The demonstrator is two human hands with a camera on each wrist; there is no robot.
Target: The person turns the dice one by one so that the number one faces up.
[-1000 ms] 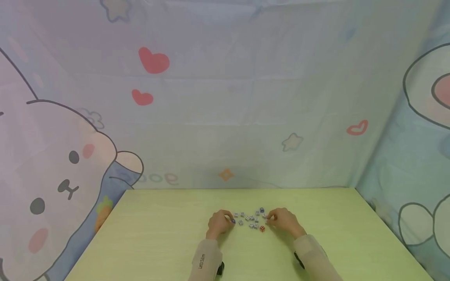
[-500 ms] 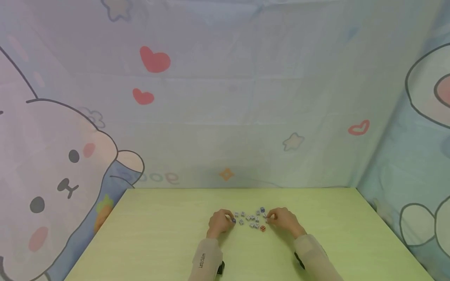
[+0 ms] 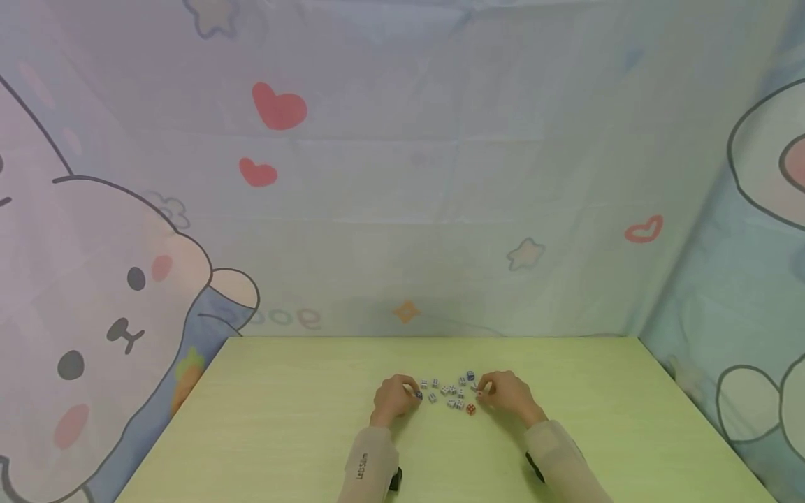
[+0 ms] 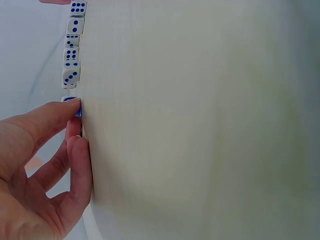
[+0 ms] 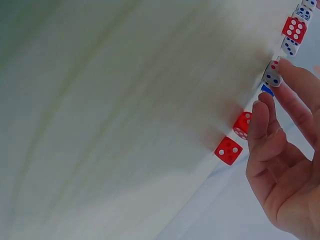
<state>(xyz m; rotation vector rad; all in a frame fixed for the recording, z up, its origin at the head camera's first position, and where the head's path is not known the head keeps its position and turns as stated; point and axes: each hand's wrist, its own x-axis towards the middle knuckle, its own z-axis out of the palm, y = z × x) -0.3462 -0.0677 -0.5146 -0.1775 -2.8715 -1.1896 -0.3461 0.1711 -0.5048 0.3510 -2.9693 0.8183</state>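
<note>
Near the middle of the table, my left hand (image 3: 393, 399) pinches a blue die (image 4: 76, 107) between thumb and fingertips, down by the tabletop. Across the cluster, my right hand (image 3: 508, 392) pinches a white die (image 5: 272, 77) with blue dots and a red-dotted face. Under those fingertips a blue patch (image 5: 267, 90) shows, mostly hidden. Between the hands lie several loose white dice (image 3: 452, 390) with blue dots. A red die (image 3: 471, 409) lies at the near side of the cluster, and a blue die (image 3: 470, 376) at its far side.
Two red dice, one of them a red die (image 5: 228, 151) with white dots, lie beside my right hand in the right wrist view. The pale yellow-green table (image 3: 283, 419) ends at a printed cloth backdrop (image 3: 402, 175), which also hangs along both sides.
The head view has shifted very slightly. Both hands keep their places and their pinch, and the loose dice lie as before.
</note>
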